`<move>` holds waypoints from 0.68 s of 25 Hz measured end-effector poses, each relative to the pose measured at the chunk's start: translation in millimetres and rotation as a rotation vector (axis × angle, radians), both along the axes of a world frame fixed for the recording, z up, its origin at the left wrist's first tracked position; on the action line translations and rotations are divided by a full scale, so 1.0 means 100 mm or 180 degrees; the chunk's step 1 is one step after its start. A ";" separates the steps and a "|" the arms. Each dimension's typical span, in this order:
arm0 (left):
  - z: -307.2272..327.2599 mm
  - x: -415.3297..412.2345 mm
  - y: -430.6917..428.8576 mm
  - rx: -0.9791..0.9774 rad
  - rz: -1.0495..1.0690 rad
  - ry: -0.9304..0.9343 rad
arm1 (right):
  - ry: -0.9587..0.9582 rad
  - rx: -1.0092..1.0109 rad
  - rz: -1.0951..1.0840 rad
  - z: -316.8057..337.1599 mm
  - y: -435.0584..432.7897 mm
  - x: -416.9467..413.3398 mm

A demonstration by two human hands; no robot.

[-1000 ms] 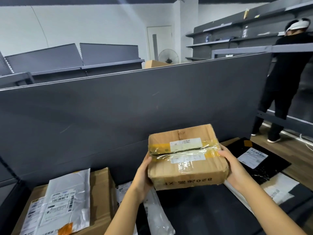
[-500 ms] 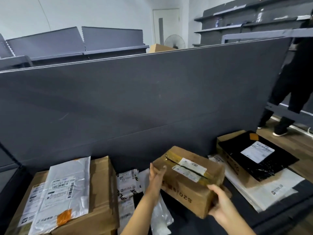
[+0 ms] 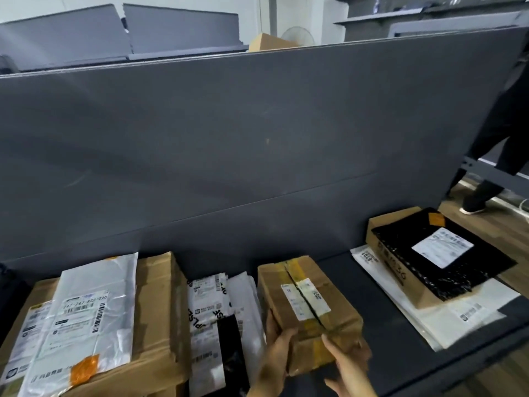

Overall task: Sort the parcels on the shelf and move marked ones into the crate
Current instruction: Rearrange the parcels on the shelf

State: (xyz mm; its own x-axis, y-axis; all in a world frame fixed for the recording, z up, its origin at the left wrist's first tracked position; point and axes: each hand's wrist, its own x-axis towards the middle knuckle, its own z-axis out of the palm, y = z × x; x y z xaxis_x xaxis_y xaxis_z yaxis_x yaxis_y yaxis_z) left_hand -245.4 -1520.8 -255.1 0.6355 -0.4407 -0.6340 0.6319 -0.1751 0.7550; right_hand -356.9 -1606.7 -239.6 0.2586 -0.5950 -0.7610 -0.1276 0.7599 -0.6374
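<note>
A small brown cardboard parcel (image 3: 303, 305) with yellow tape and white labels lies low over the dark shelf (image 3: 380, 333), its long side pointing away from me. My left hand (image 3: 276, 356) grips its near left corner. My right hand (image 3: 347, 365) holds its near end from below and the right. To the left lie white and black mailer bags (image 3: 217, 316), and further left a large brown box (image 3: 160, 319) topped by a silver mailer (image 3: 91, 308) with an orange sticker. No crate is in view.
At the right a cardboard box (image 3: 400, 282) carries a black mailer (image 3: 446, 253) with an orange sticker and rests on flat white mailers (image 3: 463, 316). A tall grey back panel (image 3: 257, 138) walls the shelf. Another person's legs (image 3: 503, 156) stand at the far right.
The parcel came down from chest height to the shelf and turned lengthwise, between the mailer bags and the right-hand box. Both hands shifted to its near end. My view tilted downward.
</note>
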 end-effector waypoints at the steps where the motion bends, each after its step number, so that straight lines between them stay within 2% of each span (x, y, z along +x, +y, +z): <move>1: 0.00 -0.01 0.00 0.0060 -0.0109 -0.0107 | 0.0015 0.0056 -0.0160 0.10 -0.02 -0.02; 3: -0.13 -0.06 -0.03 0.0141 -0.0131 0.0028 | -0.0152 0.0182 -0.0159 0.16 -0.12 -0.04; 5: -0.12 -0.11 -0.03 0.0359 -0.0259 -0.0096 | -0.0262 0.0286 -0.0019 0.14 -0.17 -0.05; 8: -0.07 -0.14 -0.06 0.0913 -0.0757 -0.0521 | -0.0291 0.0389 0.0155 0.05 -0.17 -0.02; 12: 0.13 -0.23 -0.11 0.1202 -0.0869 -0.1161 | -0.0554 0.0401 0.0139 0.02 -0.18 0.11; 14: 0.10 -0.23 -0.14 0.1610 -0.1284 -0.1686 | -0.0742 0.0468 0.0128 0.05 -0.20 0.20; 17: 0.12 -0.13 -0.17 0.1950 -0.1800 -0.1930 | -0.0988 0.0659 0.0159 0.02 -0.27 0.33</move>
